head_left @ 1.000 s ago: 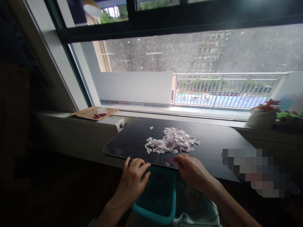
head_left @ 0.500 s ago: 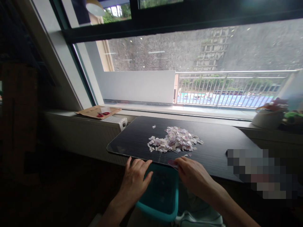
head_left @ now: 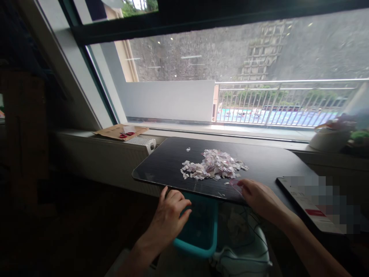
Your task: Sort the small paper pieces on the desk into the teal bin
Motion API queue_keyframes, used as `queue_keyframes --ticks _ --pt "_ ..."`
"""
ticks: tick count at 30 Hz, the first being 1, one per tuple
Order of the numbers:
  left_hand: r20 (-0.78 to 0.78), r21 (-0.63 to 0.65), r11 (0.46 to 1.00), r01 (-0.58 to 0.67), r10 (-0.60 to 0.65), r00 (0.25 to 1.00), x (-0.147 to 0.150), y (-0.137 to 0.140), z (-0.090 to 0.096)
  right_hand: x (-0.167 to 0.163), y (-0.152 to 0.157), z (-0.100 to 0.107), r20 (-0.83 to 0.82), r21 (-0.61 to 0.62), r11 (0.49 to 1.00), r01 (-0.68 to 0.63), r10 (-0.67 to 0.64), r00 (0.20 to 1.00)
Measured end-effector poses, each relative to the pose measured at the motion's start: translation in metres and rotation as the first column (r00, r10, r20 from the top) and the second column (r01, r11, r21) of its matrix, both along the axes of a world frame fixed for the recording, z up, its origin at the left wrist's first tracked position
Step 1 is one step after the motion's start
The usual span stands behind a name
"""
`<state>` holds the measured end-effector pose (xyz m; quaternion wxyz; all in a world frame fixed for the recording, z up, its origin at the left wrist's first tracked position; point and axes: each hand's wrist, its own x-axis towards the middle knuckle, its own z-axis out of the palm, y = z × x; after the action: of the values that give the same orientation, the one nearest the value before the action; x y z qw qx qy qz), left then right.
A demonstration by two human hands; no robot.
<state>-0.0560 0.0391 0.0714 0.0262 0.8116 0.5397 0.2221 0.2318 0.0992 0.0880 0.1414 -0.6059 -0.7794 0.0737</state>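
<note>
A heap of small white and pinkish paper scraps (head_left: 219, 164) lies on the dark wood-grain table (head_left: 161, 163). My right hand (head_left: 261, 198) is closed at the table's front edge, pinching a thin, see-through pinkish piece of plastic (head_left: 235, 186); its exact kind is unclear. The plastic reaches toward the heap's lower right side, where a few stray scraps lie. Over the left rim of a teal bin (head_left: 215, 231), my left hand (head_left: 172, 211) is open and holds nothing, its fingers loosely bent near the table edge.
A phone-like flat device (head_left: 305, 204), partly pixelated, lies at the table's right end. Red-handled scissors (head_left: 127, 135) rest on brown paper (head_left: 111, 132) by the radiator (head_left: 144, 143). A white pot (head_left: 328, 139) stands on the right sill. Below the table is a pale green container (head_left: 245, 259).
My right hand has moved right along the table edge with the plastic piece, away from the bin. My left hand has shifted slightly right and down. The view has tilted a little.
</note>
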Motion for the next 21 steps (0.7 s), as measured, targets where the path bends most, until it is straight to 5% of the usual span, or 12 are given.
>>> queue_keyframes --ticks 3,6,9,15,16,19,21 --pt "0.100 -0.246 0.944 0.221 -0.202 0.974 -0.004 -0.024 0.019 0.001 0.002 -0.005 0.020 0.017 1.000 0.000 0.000 1.000" --pt "0.160 -0.434 0.788 0.437 -0.410 0.898 -0.012 -0.043 0.028 0.002 0.004 -0.006 0.031 0.017 1.000 -0.008 0.008 0.999" --pt "0.150 -0.532 0.686 0.496 -0.501 0.853 -0.021 -0.055 0.025 0.003 0.005 -0.007 0.043 0.013 1.000 -0.004 0.004 0.999" --pt "0.048 -0.547 0.752 0.369 -0.412 0.910 -0.028 -0.062 0.019 0.002 0.007 -0.005 0.082 0.032 0.999 -0.036 0.033 0.996" --pt "0.061 -0.540 0.753 0.376 -0.410 0.910 -0.029 -0.059 0.013 0.002 0.008 -0.005 0.086 0.042 0.998 -0.039 0.036 0.996" --pt "0.003 -0.411 0.907 0.096 -0.104 0.995 -0.034 -0.041 -0.020 -0.001 0.010 -0.008 0.082 0.073 0.997 -0.037 0.031 0.996" --pt "-0.019 -0.386 0.923 0.016 -0.025 1.000 -0.038 -0.030 -0.044 -0.002 0.012 -0.011 0.073 0.092 0.995 -0.044 0.037 0.997"
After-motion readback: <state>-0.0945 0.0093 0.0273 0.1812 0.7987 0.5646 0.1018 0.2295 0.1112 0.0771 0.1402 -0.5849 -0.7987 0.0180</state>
